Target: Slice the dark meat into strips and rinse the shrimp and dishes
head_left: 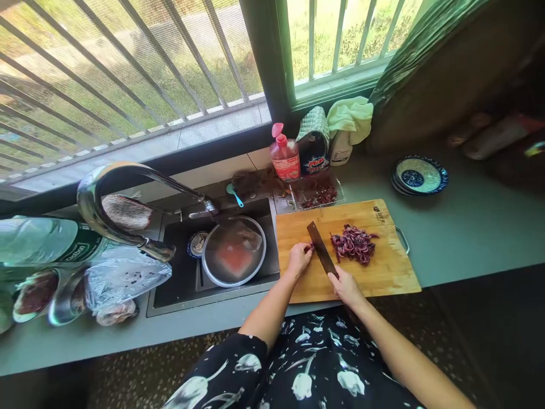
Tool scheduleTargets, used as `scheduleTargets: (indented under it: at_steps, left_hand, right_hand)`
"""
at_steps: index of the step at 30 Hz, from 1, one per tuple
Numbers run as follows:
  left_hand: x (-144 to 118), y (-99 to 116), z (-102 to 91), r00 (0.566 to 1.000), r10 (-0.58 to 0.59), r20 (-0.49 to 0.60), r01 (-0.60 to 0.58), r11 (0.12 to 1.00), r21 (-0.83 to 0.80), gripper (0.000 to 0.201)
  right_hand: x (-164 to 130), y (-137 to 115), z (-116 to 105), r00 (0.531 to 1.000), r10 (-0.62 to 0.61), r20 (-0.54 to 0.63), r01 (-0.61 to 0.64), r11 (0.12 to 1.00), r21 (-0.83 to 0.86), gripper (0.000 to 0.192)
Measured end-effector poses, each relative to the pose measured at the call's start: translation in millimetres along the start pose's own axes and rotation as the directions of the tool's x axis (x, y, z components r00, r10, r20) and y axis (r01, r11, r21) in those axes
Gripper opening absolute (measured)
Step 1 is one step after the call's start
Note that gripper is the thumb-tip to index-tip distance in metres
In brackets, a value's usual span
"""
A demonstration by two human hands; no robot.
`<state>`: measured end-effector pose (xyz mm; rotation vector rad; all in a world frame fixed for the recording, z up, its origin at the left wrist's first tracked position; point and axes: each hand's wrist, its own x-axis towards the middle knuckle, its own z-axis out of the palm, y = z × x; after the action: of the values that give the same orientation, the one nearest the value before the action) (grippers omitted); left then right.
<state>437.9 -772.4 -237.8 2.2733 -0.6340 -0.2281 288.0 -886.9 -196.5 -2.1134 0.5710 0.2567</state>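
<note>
My right hand (344,286) is closed around the handle of a kitchen knife (322,248) with a broad dark blade. The blade stands across the wooden cutting board (298,287). To its left, my left hand (300,258) has its fingers bunched together at a small dark purple piece (311,246), close beside the blade; the fingertips partly hide that piece. A heap of purple sliced strips (354,244) lies on the board, right of the knife. Behind the board, a clear plastic tray (340,196) holds dark reddish bits.
Left of the board is a sink (170,292) with a basin (264,250) of water and reddish meat under a curved faucet (102,170). Bottles, including a pink pump bottle (285,159), line the window. Stacked blue-patterned bowls (440,177) stand right. Bagged food (128,278) sits left.
</note>
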Motion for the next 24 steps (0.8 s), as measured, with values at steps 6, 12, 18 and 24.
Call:
scheduleTargets:
  at_steps: [6, 12, 18, 24]
  left_hand:
    - [-8.0, 3.7, -7.7, 0.998, 0.062, -0.024, -0.06, 0.997, 0.056, 0.028]
    - [4.0, 17.7, -16.4, 0.933, 0.338, 0.122, -0.359, 0.902, 0.242, 0.017]
    - [12.5, 12.1, -27.7, 0.915, 0.332, 0.231, -0.398, 0.841, 0.367, 0.021]
    - [11.2, 8.6, -30.1, 0.877, 0.391, 0.281, -0.478, 0.777, 0.411, 0.021]
  right_hand:
    - [18.4, -9.2, -0.6, 0.999, -0.021, -0.042, 0.018, 0.997, -0.074, 0.029]
    - [17.2, -6.4, 0.1, 0.997, -0.036, -0.071, 0.025, 0.989, -0.143, 0.022]
    - [16.4, -7.1, -3.4, 0.998, -0.022, -0.058, 0.015, 0.994, -0.112, 0.021]
    - [18.6, -2.8, -1.4, 0.997, -0.042, -0.059, 0.032, 0.986, -0.164, 0.021]
